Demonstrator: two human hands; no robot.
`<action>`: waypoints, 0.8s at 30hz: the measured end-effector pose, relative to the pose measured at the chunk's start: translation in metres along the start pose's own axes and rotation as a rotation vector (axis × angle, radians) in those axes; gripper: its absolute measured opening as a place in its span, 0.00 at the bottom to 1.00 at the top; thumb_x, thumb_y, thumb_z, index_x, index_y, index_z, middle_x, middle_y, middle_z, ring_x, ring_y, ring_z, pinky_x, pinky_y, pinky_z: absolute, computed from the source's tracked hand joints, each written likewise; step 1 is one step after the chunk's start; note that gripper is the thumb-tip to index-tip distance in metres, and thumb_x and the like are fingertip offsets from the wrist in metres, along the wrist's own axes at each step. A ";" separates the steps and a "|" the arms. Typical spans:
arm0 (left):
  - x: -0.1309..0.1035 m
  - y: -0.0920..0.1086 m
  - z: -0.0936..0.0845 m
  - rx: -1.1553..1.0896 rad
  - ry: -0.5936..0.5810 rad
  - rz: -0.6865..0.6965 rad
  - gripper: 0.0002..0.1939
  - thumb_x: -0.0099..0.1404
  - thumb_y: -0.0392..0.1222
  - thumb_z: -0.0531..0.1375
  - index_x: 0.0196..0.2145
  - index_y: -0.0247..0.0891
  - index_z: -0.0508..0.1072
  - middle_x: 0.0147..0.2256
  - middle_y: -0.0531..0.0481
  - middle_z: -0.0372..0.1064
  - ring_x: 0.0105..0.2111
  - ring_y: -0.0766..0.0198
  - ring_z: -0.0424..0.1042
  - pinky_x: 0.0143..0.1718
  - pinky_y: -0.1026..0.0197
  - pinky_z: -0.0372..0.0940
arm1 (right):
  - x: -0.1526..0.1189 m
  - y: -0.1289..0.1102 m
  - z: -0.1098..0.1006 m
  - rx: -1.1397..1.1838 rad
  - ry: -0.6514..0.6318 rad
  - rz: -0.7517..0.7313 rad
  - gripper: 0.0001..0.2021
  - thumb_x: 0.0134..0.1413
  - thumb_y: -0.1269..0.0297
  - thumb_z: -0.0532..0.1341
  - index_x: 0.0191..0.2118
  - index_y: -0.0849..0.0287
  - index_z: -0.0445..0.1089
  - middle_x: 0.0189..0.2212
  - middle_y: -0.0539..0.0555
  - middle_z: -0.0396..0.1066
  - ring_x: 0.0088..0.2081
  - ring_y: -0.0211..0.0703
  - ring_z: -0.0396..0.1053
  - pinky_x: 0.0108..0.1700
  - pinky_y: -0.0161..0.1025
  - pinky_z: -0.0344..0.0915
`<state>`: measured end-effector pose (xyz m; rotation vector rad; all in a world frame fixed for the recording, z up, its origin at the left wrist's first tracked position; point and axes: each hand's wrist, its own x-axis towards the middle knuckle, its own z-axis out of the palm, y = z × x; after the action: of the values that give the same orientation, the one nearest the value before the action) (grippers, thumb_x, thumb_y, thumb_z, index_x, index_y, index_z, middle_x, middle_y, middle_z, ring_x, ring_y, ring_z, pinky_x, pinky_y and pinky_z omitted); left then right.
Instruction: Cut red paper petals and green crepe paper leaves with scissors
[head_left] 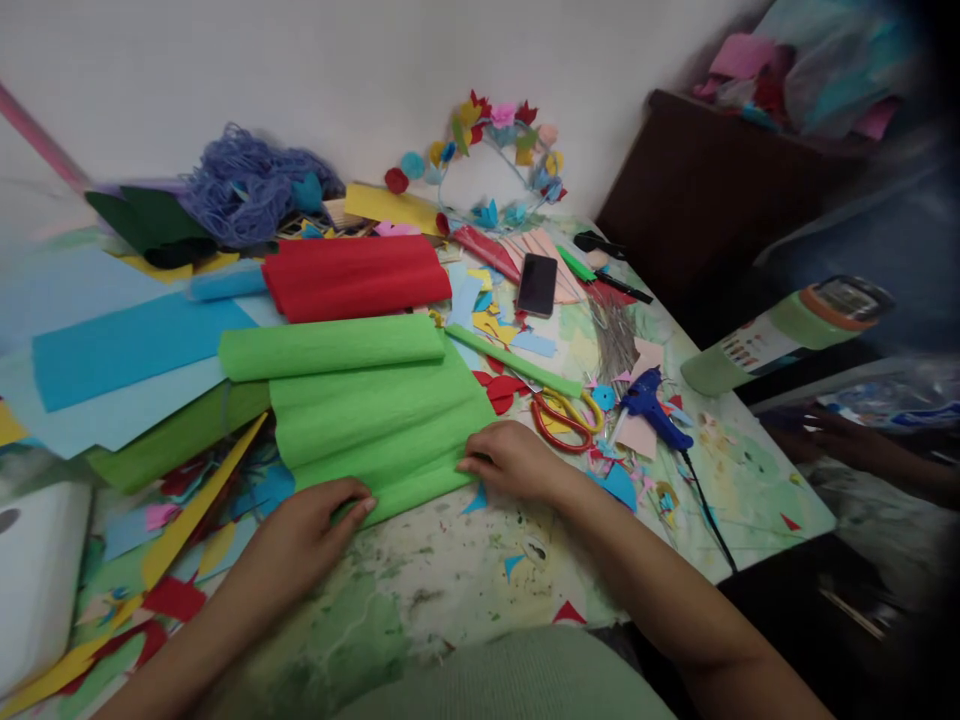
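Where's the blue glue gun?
In the head view, the glue gun lies right of centre on the table, between the scissors and the bottle, farther right than the right hand.

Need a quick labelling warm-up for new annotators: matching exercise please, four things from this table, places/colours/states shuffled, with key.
Column 1
1. Green sheet
2. Phone
3. Glue gun
4. Paper-flower wreath

Column 2
A. Blue, with a black cord
B. Upright at the back, by the wall
C. Held at its near edge by the left hand and right hand
D. Dark, lying face up

Pairs: 1-C, 2-D, 3-A, 4-B
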<state>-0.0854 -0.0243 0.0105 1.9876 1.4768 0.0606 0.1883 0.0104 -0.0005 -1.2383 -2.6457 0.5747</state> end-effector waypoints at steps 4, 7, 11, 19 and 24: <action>-0.002 -0.001 0.000 0.035 -0.062 0.007 0.17 0.66 0.49 0.48 0.34 0.40 0.73 0.36 0.45 0.74 0.38 0.54 0.71 0.39 0.55 0.62 | 0.001 -0.001 -0.007 0.004 -0.088 -0.048 0.16 0.61 0.56 0.56 0.29 0.61 0.72 0.27 0.54 0.72 0.29 0.38 0.63 0.31 0.35 0.49; -0.002 0.000 0.001 0.075 -0.054 -0.007 0.17 0.66 0.49 0.48 0.34 0.40 0.73 0.36 0.45 0.74 0.38 0.53 0.71 0.39 0.55 0.62 | 0.004 -0.003 -0.009 -0.047 -0.132 0.002 0.14 0.58 0.57 0.58 0.29 0.62 0.73 0.27 0.54 0.72 0.29 0.39 0.63 0.30 0.36 0.49; -0.005 0.003 0.004 0.139 -0.033 -0.021 0.17 0.67 0.49 0.46 0.35 0.40 0.71 0.36 0.45 0.74 0.38 0.53 0.71 0.39 0.55 0.61 | 0.004 -0.005 -0.006 -0.098 -0.119 0.003 0.14 0.58 0.57 0.58 0.29 0.62 0.72 0.28 0.55 0.72 0.30 0.39 0.64 0.31 0.37 0.48; -0.012 0.004 0.014 0.263 0.039 -0.014 0.19 0.68 0.50 0.43 0.35 0.41 0.71 0.34 0.45 0.73 0.35 0.52 0.72 0.35 0.54 0.62 | 0.000 0.000 0.008 -0.133 0.005 -0.024 0.18 0.63 0.53 0.53 0.28 0.61 0.68 0.26 0.53 0.71 0.29 0.39 0.63 0.32 0.37 0.48; -0.010 0.000 0.013 0.297 0.045 -0.011 0.19 0.68 0.51 0.44 0.34 0.41 0.70 0.33 0.45 0.73 0.35 0.53 0.71 0.35 0.55 0.62 | -0.001 0.003 0.014 -0.140 0.042 -0.045 0.18 0.63 0.53 0.54 0.27 0.61 0.68 0.25 0.53 0.70 0.29 0.39 0.63 0.32 0.37 0.48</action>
<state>-0.0832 -0.0392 0.0034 2.2246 1.6011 -0.1263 0.1864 0.0077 -0.0147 -1.2088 -2.7109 0.3574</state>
